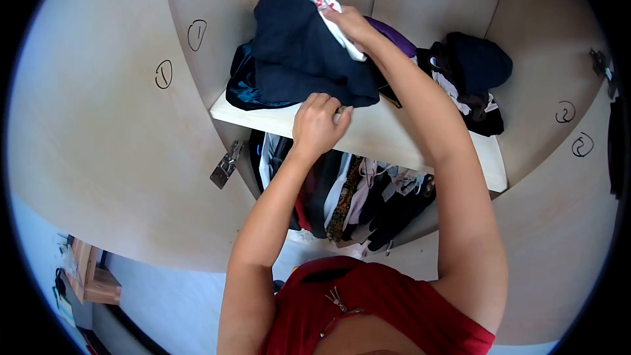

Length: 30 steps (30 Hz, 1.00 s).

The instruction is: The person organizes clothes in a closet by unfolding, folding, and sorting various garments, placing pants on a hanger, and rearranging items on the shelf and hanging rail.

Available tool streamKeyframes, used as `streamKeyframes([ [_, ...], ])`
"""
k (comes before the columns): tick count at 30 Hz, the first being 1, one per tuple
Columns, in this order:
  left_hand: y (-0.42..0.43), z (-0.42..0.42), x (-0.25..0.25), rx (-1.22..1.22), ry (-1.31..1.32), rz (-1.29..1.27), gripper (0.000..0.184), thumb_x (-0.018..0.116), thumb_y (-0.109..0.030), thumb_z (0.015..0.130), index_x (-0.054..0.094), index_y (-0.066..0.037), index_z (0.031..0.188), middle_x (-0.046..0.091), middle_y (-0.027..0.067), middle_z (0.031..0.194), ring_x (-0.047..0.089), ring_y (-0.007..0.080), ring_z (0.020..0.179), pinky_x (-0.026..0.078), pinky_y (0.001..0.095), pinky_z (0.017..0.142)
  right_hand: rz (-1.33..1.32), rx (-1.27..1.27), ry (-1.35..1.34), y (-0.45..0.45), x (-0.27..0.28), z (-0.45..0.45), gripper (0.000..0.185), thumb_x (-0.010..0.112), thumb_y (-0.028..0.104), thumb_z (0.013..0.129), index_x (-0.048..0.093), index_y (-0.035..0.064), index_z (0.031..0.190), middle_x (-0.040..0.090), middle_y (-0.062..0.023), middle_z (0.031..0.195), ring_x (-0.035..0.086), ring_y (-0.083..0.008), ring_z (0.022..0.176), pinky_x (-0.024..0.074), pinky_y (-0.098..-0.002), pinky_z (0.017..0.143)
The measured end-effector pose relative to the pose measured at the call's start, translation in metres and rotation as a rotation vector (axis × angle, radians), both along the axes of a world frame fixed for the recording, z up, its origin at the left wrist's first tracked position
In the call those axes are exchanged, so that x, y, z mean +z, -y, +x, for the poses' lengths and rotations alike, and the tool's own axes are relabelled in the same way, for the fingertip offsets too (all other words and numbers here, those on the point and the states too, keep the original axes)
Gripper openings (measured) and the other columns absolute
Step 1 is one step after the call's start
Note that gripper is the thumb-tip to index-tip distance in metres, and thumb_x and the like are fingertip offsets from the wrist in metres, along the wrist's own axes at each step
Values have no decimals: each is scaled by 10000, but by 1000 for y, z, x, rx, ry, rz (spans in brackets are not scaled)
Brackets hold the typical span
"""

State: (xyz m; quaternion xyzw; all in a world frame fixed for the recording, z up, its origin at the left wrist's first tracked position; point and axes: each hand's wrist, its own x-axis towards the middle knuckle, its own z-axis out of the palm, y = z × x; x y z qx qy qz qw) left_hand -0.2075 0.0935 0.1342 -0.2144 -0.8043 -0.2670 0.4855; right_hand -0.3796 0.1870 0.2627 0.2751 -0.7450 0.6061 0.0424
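White red-printed cloth [343, 38], pinched in nearer right hand [351, 24] above flat cream shelf [388, 135]; left hand [318, 123] at front edge, grip unclear.

Soft, fairly bright light – its source outside the view – spreads smoothly over the pale left door [85, 138]. Shade gathers under the shelf [388, 133], dimming the hanging clothes [348, 197], while the dark cloth [305, 49] above shows little fold detail. Fisheye distortion bows the right door [559, 236]; black corners and a bluish fringe edge the view.
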Motion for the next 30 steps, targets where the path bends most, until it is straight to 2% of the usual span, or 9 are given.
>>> streamKeyframes([
  [3,0,-6,-3,-24,-142,17,214,700,-208,756,657,0,726,638,127,781,615,293,802,506,378,690,179,146,-19,-10,0,9,378,589,322,930,617,-25,1076,657,-44,858,572,-89,672,477,-268,605],
  [6,1,-3,-4,-39,-63,-3,206,702,-214,752,668,-11,738,650,125,775,633,296,755,517,376,661,836,285,-421,-7,-6,46,663,584,475,896,412,79,1400,532,-290,1256,550,-310,1154,448,-384,945],
  [8,2,8,0,-76,125,-8,197,703,-218,752,675,-24,742,644,116,735,635,298,684,518,383,621,1186,439,-694,-5,-39,37,826,608,543,843,254,179,1494,262,-299,1479,282,-411,1373,313,-427,1082],
  [9,4,11,2,-126,73,-3,192,703,-223,753,658,-40,713,622,111,670,618,304,599,507,386,568,1152,368,-539,-3,-46,45,890,702,483,772,255,218,1495,154,-236,1539,153,-429,1414,285,-424,1103],
  [12,12,9,-6,-239,27,17,206,702,-211,753,622,-41,671,603,119,645,613,304,605,494,386,559,1239,114,-602,-1,-51,81,953,775,375,699,262,250,1492,186,-230,1532,193,-425,1406,303,-422,1094],
  [17,14,8,-4,-255,86,58,207,692,-182,761,594,-37,650,596,123,644,602,310,604,477,397,550,953,147,-738,-1,-62,53,663,671,149,789,435,208,1406,444,-245,1384,450,-390,1258,375,-392,1055],
  [20,12,6,-2,-247,56,76,208,679,-162,785,592,-18,663,569,119,625,569,291,568,448,381,531,858,218,-443,-11,-37,37,468,576,237,906,508,33,1322,578,-215,1250,565,-291,1126,417,-335,988],
  [22,11,5,-2,-240,45,83,213,675,-154,796,590,-8,667,555,119,617,552,283,553,435,370,525,489,290,25,-20,-29,35,462,544,297,948,532,-38,1266,629,-147,1153,586,-191,1035,440,-289,931],
  [30,13,-1,-2,-231,69,84,176,681,-147,762,614,-10,673,629,135,726,602,326,723,484,412,672,-36,131,374,-33,-28,33,475,511,387,969,508,5,1251,613,-139,1172,606,-212,1039,504,-354,881],
])
